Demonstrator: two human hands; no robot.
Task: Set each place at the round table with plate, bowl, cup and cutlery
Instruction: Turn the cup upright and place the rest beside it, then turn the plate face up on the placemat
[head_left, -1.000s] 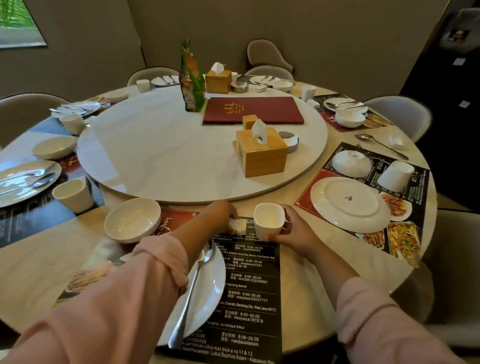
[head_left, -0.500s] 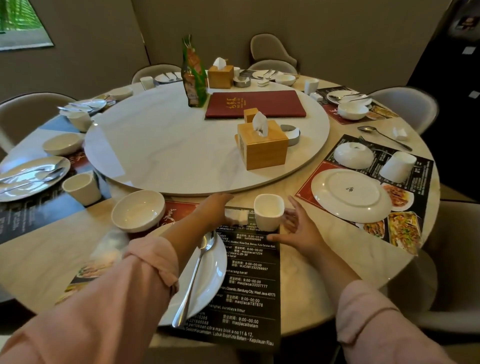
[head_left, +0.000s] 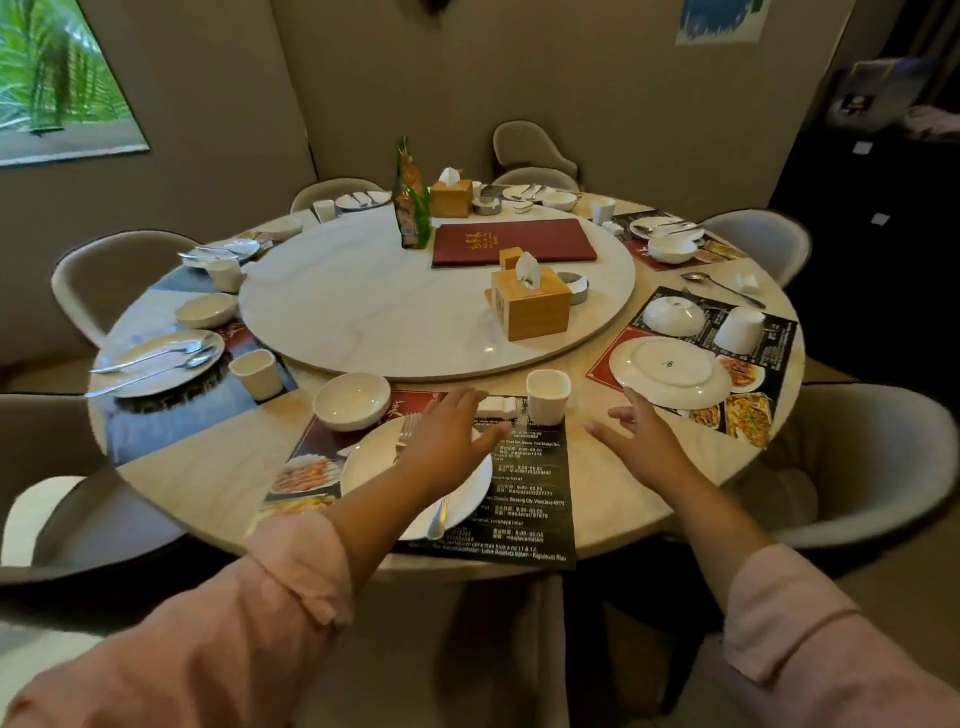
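Note:
At the near place a white plate (head_left: 374, 462) lies on a dark placemat (head_left: 524, 499), with a fork (head_left: 407, 434) and a spoon (head_left: 437, 517) partly under my left arm. A white bowl (head_left: 352, 401) stands upright to its left. A white cup (head_left: 548, 396) stands upright beside a small white rest (head_left: 497, 407). My left hand (head_left: 449, 441) hovers open above the plate. My right hand (head_left: 636, 441) is open just right of the cup, touching nothing. At the place to the right, a plate (head_left: 669, 372), bowl (head_left: 673, 315) and cup (head_left: 740, 328) lie upside down.
A marble turntable (head_left: 363, 317) fills the table's middle with wooden tissue boxes (head_left: 530, 304), a red menu (head_left: 514, 241) and a green packet (head_left: 412, 200). Laid places ring the far and left sides. Grey chairs (head_left: 852, 457) surround the table.
My right hand has let go of the cup and drawn back to its right. My left hand came off the small rest and opened over the plate. The view pulled back.

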